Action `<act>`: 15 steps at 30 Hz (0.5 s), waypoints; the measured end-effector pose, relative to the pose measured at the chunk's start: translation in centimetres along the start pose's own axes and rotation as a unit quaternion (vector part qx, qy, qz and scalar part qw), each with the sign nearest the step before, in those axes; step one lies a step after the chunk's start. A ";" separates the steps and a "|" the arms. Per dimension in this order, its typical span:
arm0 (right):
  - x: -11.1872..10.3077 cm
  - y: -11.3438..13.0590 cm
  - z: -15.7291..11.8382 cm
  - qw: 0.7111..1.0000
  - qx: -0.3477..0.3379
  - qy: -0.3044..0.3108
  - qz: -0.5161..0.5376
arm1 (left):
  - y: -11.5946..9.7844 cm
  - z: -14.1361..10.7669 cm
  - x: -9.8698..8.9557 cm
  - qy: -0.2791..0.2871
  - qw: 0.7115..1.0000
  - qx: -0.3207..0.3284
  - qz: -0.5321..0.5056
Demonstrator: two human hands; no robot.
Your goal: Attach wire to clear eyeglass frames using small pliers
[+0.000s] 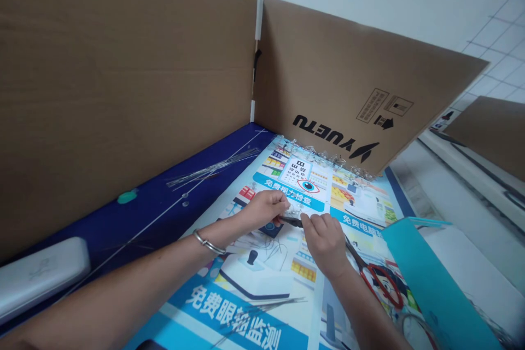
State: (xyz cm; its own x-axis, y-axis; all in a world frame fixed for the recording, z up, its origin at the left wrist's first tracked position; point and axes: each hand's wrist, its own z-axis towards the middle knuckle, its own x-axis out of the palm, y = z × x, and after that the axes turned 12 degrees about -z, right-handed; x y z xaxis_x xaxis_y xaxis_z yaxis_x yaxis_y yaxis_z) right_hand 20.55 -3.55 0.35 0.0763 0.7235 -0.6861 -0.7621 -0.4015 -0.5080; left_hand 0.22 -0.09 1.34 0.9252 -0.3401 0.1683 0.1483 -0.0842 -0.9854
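Note:
My left hand (268,208) is closed in a pinch at the centre of the table, with a small clear, shiny piece (293,210) at its fingertips. My right hand (326,240) is wrapped around a dark, narrow-jawed tool that looks like pliers (292,222). The jaws point left and reach the fingers of my left hand; the handles are hidden in my palm. Just beyond my right hand lies a pair of red-handled scissors (385,287), partly covered by my forearm. Thin wires (273,306) lie on the printed sheet (303,257) below my hands.
Cardboard panels (123,76) wall off the left and far sides. Several clear wire pieces (324,156) line the far panel's foot. A wire bundle (213,168) rests on the blue cloth (164,202). At right stands a teal box (438,284); a white case (45,276) is at left.

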 end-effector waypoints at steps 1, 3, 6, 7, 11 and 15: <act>0.0 0.0 0.0 1.000 0.001 0.005 0.003 | 0.0 0.0 0.0 -0.001 1.000 0.013 0.015; 0.0 0.1 0.1 1.000 0.003 0.016 0.010 | -0.1 -0.1 -0.1 -0.002 0.998 0.041 0.051; 0.0 0.3 0.2 0.999 0.006 0.029 0.019 | -0.1 -0.3 -0.2 -0.004 0.990 0.079 0.114; 0.0 0.3 0.2 0.999 0.009 0.033 0.022 | -0.2 -0.3 -0.2 -0.003 0.986 0.093 0.138; 0.1 0.6 0.1 0.997 0.026 0.052 0.051 | -0.6 -0.5 -0.4 0.004 0.959 0.153 0.239; 0.4 0.7 -0.1 0.990 0.054 0.073 0.104 | -0.9 -0.6 -0.5 0.013 0.936 0.196 0.292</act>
State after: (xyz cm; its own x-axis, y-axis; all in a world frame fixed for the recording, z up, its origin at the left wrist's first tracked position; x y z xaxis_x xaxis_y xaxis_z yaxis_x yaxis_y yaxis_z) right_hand 20.11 -3.65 -0.34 -0.0029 0.5387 -0.8425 -0.8348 -0.4651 -0.2945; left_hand -0.55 -0.41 2.13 0.8800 -0.2441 -0.4075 -0.2593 0.4720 -0.8426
